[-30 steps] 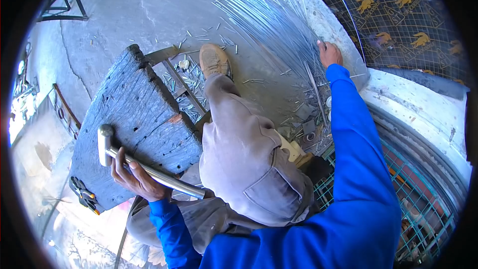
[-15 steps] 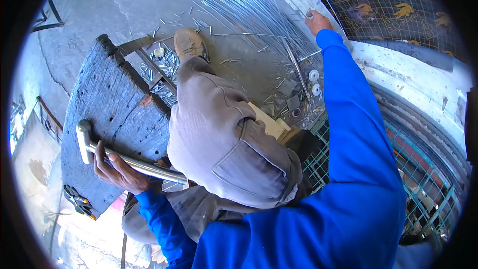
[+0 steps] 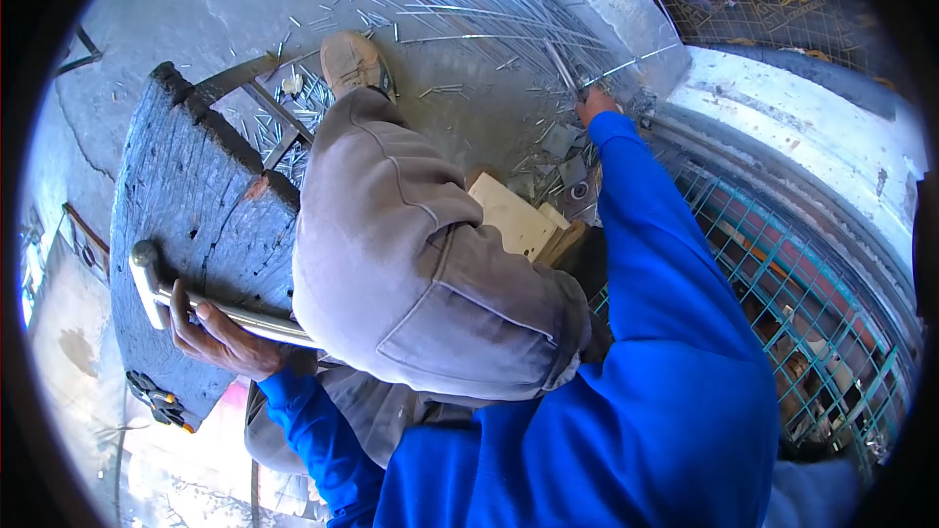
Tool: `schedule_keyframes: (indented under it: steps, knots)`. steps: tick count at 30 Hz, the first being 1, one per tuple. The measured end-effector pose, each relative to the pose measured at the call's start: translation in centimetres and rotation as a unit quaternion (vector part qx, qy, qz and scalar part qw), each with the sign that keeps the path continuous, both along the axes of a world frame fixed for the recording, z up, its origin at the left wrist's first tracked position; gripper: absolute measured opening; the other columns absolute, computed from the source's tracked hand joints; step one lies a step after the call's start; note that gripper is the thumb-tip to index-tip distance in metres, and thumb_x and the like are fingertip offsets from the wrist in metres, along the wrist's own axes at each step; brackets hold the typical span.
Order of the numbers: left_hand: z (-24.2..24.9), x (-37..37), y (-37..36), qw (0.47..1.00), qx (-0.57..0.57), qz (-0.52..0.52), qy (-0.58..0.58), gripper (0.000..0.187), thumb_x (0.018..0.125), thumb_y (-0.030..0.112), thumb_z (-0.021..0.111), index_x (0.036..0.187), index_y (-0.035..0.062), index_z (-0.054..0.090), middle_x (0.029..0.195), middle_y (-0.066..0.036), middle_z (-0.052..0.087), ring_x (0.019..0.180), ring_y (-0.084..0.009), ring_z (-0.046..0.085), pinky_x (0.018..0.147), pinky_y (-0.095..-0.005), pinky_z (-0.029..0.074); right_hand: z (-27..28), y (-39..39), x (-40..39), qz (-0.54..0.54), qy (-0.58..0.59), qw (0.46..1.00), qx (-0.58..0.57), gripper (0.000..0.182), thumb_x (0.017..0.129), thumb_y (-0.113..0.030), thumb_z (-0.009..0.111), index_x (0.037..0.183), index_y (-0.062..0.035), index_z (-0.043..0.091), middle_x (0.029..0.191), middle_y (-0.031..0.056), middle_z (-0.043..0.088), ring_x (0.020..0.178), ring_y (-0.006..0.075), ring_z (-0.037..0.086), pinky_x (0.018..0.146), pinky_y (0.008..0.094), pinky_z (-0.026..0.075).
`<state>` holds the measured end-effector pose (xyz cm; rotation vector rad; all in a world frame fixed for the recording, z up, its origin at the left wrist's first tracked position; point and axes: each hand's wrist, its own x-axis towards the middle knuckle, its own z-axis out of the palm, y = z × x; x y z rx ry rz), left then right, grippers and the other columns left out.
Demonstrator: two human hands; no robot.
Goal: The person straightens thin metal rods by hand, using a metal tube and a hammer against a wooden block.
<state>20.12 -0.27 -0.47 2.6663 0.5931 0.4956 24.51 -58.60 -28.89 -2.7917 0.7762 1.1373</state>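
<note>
My left hand [image 3: 227, 337] is wrapped around the handle of a metal hammer [image 3: 147, 284], close below its head. The hammer lies over a dark, scarred wooden work surface [image 3: 210, 200], and its handle's far end is hidden behind my knee. Away to the right and low near the floor, my right hand [image 3: 597, 106] has its fingers closed on a thick metal bar [image 3: 560, 66]. Around that bar are long thin metal rods [image 3: 469, 0] spread in a bundle. Small flat metal pieces [image 3: 559, 140] lie near my right hand.
Short cut rod pieces [image 3: 298, 103] litter the floor by my boot [image 3: 352, 64]. Pliers with orange marks [image 3: 158, 399] rest at the work surface's near corner. A pale wooden block [image 3: 509, 218] stands beside my knee. A green wire-mesh crate [image 3: 782, 279] is at the right.
My right hand has come down from the white ledge to the metal bar and closed on it. My left hand keeps hold of the hammer. The view has shifted slightly.
</note>
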Motion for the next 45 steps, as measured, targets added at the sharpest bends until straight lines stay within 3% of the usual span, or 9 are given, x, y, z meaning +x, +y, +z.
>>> schedule_keyframes:
  steps: [8, 15, 22, 24, 28, 33, 40, 44, 45]
  knots:
    - [-0.3, 0.0, 0.3, 1.000, -0.003, -0.004, 0.001, 0.055, 0.100, 0.049, 0.038, 0.130, 0.0063, 0.057, 0.124, -0.017, 0.051, 0.123, -0.0297, 0.042, 0.106, -0.0474, 0.029, 0.6, 1.9, -3.2, 0.003, -0.053, 0.999, 0.012, 0.040, 0.087, -0.030, 0.064, 0.114, -0.0015, 0.057, 0.110, 0.0278, 0.065, 0.103, 0.0444, 0.063, 0.090, 0.0513, 0.050]
    - [-0.3, -0.2, 0.4, 1.000, 0.000, 0.007, -0.001, 0.055, 0.099, 0.050, 0.041, 0.130, 0.0090, 0.059, 0.123, -0.016, 0.053, 0.122, -0.0295, 0.043, 0.106, -0.0472, 0.029, 1.4, -3.9, -9.1, 0.106, 0.142, 0.976, 0.124, 0.036, 0.082, -0.027, 0.063, 0.108, -0.0024, 0.064, 0.104, 0.0259, 0.066, 0.100, 0.0429, 0.064, 0.087, 0.0486, 0.051]
    - [-0.3, -0.2, 0.8, 1.000, 0.014, -0.008, -0.005, 0.052, 0.099, 0.052, 0.042, 0.129, 0.0137, 0.061, 0.120, -0.017, 0.055, 0.116, -0.0304, 0.047, 0.101, -0.0463, 0.033, 4.8, -6.2, -16.1, 0.057, 0.072, 0.991, 0.095, 0.031, 0.084, -0.022, 0.064, 0.109, -0.0037, 0.064, 0.100, 0.0250, 0.066, 0.101, 0.0430, 0.063, 0.090, 0.0506, 0.050]
    - [-0.1, -0.1, 0.5, 1.000, 0.014, -0.015, -0.015, 0.049, 0.099, 0.051, 0.042, 0.127, 0.0158, 0.063, 0.118, -0.017, 0.057, 0.111, -0.0308, 0.050, 0.098, -0.0462, 0.034, 6.2, -5.3, -17.1, 0.015, -0.079, 0.997, -0.006, 0.028, 0.086, -0.021, 0.060, 0.108, -0.0038, 0.064, 0.099, 0.0248, 0.066, 0.101, 0.0439, 0.062, 0.090, 0.0517, 0.049]
    - [-0.3, -0.3, 1.0, 0.999, 0.018, -0.023, -0.018, 0.047, 0.099, 0.050, 0.043, 0.126, 0.0166, 0.064, 0.115, -0.014, 0.058, 0.108, -0.0291, 0.051, 0.095, -0.0450, 0.035, 7.3, -4.9, -16.0, -0.081, -0.151, 0.981, -0.092, 0.029, 0.089, -0.023, 0.055, 0.110, -0.0055, 0.064, 0.101, 0.0237, 0.067, 0.102, 0.0447, 0.062, 0.091, 0.0524, 0.049]
    - [-0.1, -0.2, 0.4, 1.000, 0.021, -0.004, -0.021, 0.043, 0.099, 0.046, 0.045, 0.125, 0.0192, 0.065, 0.115, -0.014, 0.058, 0.107, -0.0283, 0.052, 0.094, -0.0446, 0.037, 8.6, -4.2, -13.7, -0.091, -0.002, 0.995, 0.039, 0.038, 0.090, -0.034, 0.054, 0.114, -0.0071, 0.066, 0.112, 0.0233, 0.066, 0.105, 0.0424, 0.062, 0.094, 0.0502, 0.048]
    - [-0.5, -0.6, 0.9, 0.999, 0.039, 0.001, -0.035, 0.037, 0.098, 0.040, 0.050, 0.126, 0.0209, 0.065, 0.117, -0.014, 0.059, 0.108, -0.0288, 0.053, 0.094, -0.0450, 0.037, 8.2, -2.9, -12.3, -0.069, -0.039, 0.993, 0.093, 0.041, 0.087, -0.038, 0.057, 0.111, -0.0069, 0.069, 0.110, 0.0221, 0.067, 0.103, 0.0429, 0.063, 0.092, 0.0487, 0.048]
    - [-0.9, -0.6, 1.2, 0.998, -0.013, -0.010, -0.062, 0.035, 0.092, 0.038, 0.061, 0.122, 0.0207, 0.067, 0.119, -0.013, 0.064, 0.119, -0.0309, 0.053, 0.103, -0.0466, 0.037, 12.4, 0.8, -6.7, -0.076, -0.254, 0.936, 0.233, 0.030, 0.092, -0.034, 0.060, 0.104, -0.0088, 0.070, 0.099, 0.0169, 0.070, 0.091, 0.0329, 0.068, 0.082, 0.0420, 0.051]
    - [-1.0, -0.6, 1.8, 0.998, 0.016, -0.009, -0.059, 0.036, 0.091, 0.039, 0.063, 0.121, 0.0206, 0.068, 0.121, -0.012, 0.065, 0.123, -0.0313, 0.052, 0.105, -0.0461, 0.037, 17.4, 4.1, -4.3, -0.036, -0.331, 0.897, 0.291, 0.028, 0.094, -0.032, 0.061, 0.101, -0.0074, 0.070, 0.093, 0.0098, 0.071, 0.085, 0.0225, 0.066, 0.079, 0.0360, 0.051]
